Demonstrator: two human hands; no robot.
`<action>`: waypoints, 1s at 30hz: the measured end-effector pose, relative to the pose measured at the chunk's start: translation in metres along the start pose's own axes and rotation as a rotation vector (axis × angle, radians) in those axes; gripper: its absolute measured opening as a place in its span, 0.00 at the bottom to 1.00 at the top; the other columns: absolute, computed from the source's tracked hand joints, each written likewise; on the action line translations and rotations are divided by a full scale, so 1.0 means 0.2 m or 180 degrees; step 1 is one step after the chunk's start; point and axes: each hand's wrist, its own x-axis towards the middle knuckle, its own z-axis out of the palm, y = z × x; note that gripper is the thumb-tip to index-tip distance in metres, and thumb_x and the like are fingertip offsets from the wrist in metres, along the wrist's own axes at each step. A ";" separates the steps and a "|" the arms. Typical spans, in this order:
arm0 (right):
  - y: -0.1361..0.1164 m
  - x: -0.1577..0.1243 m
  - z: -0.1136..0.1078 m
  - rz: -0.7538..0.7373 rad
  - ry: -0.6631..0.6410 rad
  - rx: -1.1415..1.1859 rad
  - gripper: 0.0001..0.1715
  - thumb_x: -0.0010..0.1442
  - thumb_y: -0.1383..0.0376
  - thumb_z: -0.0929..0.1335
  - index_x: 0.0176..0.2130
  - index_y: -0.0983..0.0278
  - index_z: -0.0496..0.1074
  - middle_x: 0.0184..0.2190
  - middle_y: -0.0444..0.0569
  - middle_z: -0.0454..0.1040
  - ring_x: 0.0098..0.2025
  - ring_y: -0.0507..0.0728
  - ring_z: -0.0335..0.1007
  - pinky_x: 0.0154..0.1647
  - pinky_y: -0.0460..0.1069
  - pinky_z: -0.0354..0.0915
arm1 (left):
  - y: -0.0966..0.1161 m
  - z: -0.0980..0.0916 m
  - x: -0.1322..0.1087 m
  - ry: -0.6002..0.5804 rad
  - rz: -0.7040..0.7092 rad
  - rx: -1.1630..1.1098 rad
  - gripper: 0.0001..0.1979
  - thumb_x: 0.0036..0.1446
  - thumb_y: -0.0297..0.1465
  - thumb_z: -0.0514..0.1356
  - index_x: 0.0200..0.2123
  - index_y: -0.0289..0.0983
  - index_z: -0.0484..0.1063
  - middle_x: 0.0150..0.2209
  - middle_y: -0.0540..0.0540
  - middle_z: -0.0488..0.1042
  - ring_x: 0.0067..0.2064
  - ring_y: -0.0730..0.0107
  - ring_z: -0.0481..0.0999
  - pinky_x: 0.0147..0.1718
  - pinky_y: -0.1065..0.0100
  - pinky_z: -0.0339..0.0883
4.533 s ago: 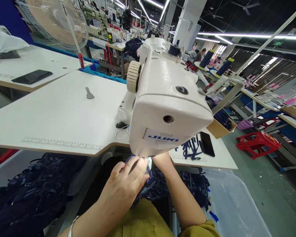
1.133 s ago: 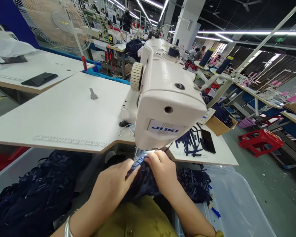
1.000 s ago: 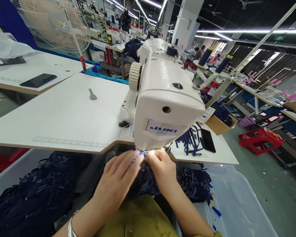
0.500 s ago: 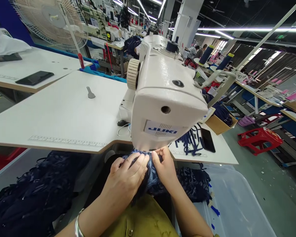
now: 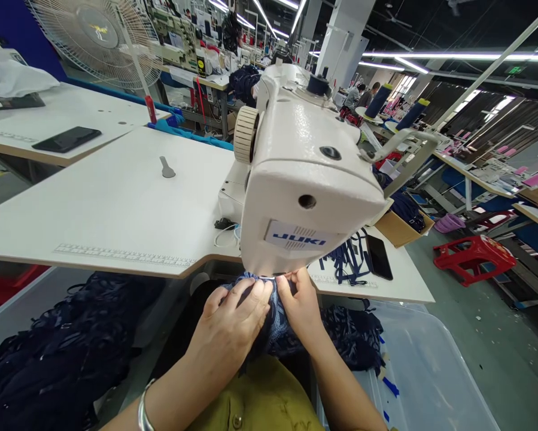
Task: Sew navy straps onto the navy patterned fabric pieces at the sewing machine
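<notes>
A piece of dark blue lace fabric (image 5: 278,323) lies bunched under the front end of a white JUKI sewing machine (image 5: 313,179). My left hand (image 5: 235,320), a silver bangle on its wrist, is closed over the fabric, its curled fingertips pressing near the machine. To the right, my right hand (image 5: 301,302) pinches the fabric's edge between thumb and fingers. The machine head hides the needle and presser foot. Both hands are close together at the table's front edge.
Dark garments (image 5: 57,353) fill a bin at the left; a clear plastic bin (image 5: 430,359) stands at the right. On the white table (image 5: 116,197) are a grey metal piece (image 5: 166,167), dark straps (image 5: 347,257) and a phone (image 5: 379,256). A red stool (image 5: 475,257) is beyond.
The camera view has shifted slightly. Both hands keep nearly the same hold on the lace fabric, and a pale strip at its edge shows more clearly between them.
</notes>
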 end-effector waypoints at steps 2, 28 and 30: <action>0.01 0.00 -0.01 -0.0018 -0.0031 -0.0010 0.05 0.62 0.61 0.64 0.38 0.61 0.65 0.32 0.43 0.74 0.35 0.54 0.71 0.40 0.49 0.63 | 0.00 0.00 -0.01 -0.0003 0.0003 0.0018 0.17 0.65 0.28 0.52 0.56 0.43 0.68 0.50 0.50 0.77 0.50 0.63 0.73 0.45 0.59 0.55; 0.31 -0.11 -0.38 0.0971 -0.0486 0.0720 0.23 0.58 0.49 0.67 0.24 0.61 0.58 0.21 0.39 0.56 0.24 0.50 0.54 0.27 0.46 0.57 | 0.03 0.00 0.00 -0.0133 0.0366 0.0199 0.36 0.58 0.55 0.49 0.51 0.29 0.71 0.46 0.37 0.75 0.48 0.50 0.70 0.46 0.55 0.57; 0.31 -0.10 -0.36 0.1070 -0.0287 0.1167 0.24 0.56 0.50 0.69 0.24 0.61 0.56 0.20 0.38 0.54 0.23 0.49 0.50 0.25 0.45 0.54 | 0.05 0.01 0.00 -0.0144 0.0309 0.0206 0.35 0.59 0.53 0.51 0.53 0.28 0.70 0.47 0.37 0.75 0.49 0.49 0.70 0.47 0.55 0.57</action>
